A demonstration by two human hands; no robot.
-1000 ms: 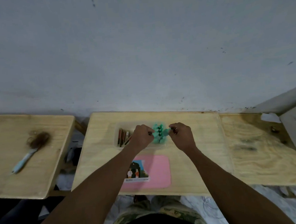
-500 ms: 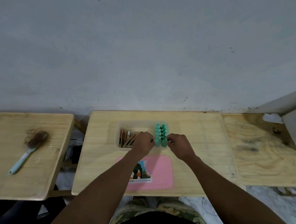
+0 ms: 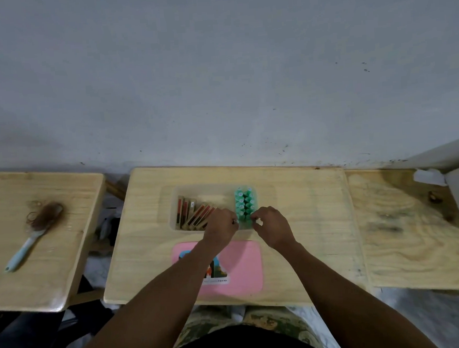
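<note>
Our left hand (image 3: pixel 221 226) and right hand (image 3: pixel 272 225) have slid to the near end of the bottles (image 3: pixel 243 204), both pinching there; we judge them nearly seated in the tray (image 3: pixel 175 194).

Both arms extended forward; left hand (image 3: pixel 221 226), right hand (image 3: pixel 272 226) close together, fingers curled.

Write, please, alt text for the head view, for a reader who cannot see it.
A person's left hand and right hand hold the near end of a green pack of bottles in a clear tray on a wooden table. Beside the pack, flat boxes lean in the tray; a pink mat lies nearer, a hairbrush on the next table.
</note>
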